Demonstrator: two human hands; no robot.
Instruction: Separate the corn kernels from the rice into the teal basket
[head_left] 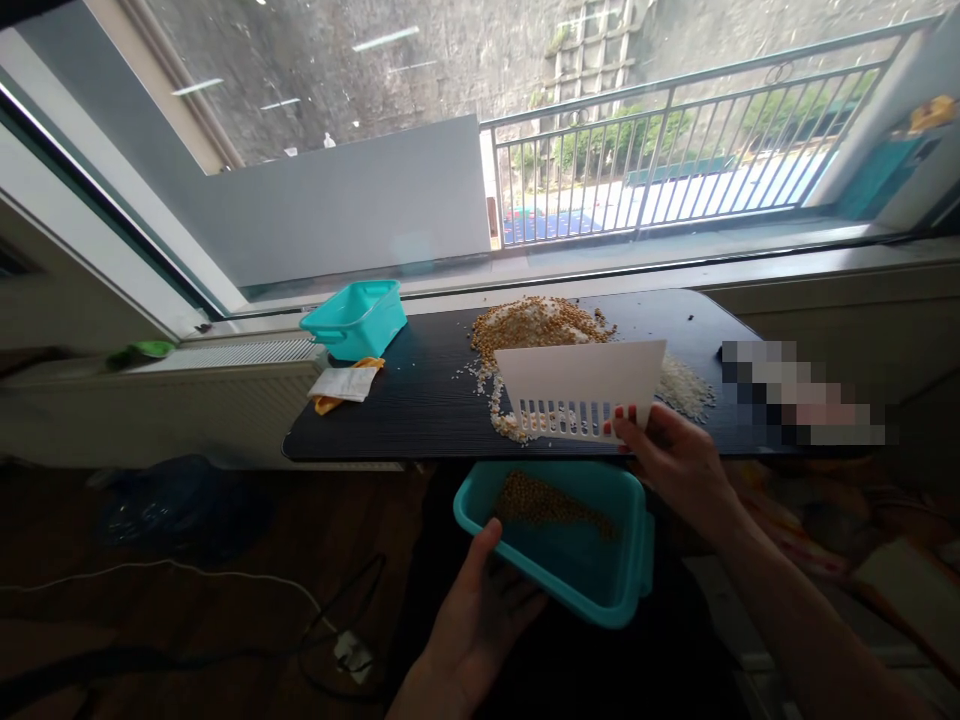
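My left hand (480,610) grips the near left corner of a teal bin (592,580) held below the front edge of the black table (405,410). Brown beans (547,505) lie in the bin. My right hand (671,455) is closed on the lower right edge of a white slotted scoop (581,385), which stands on the table near its front edge. Behind the scoop lies a pile of mixed beans and rice (536,322). Loose white rice (684,388) is spread to the right of the scoop.
A second teal bin (354,318) stands at the table's back left, with a white and yellow packet (343,384) in front of it. A radiator (232,352) and window sill run along the wall. A white cable (225,580) lies on the dark floor.
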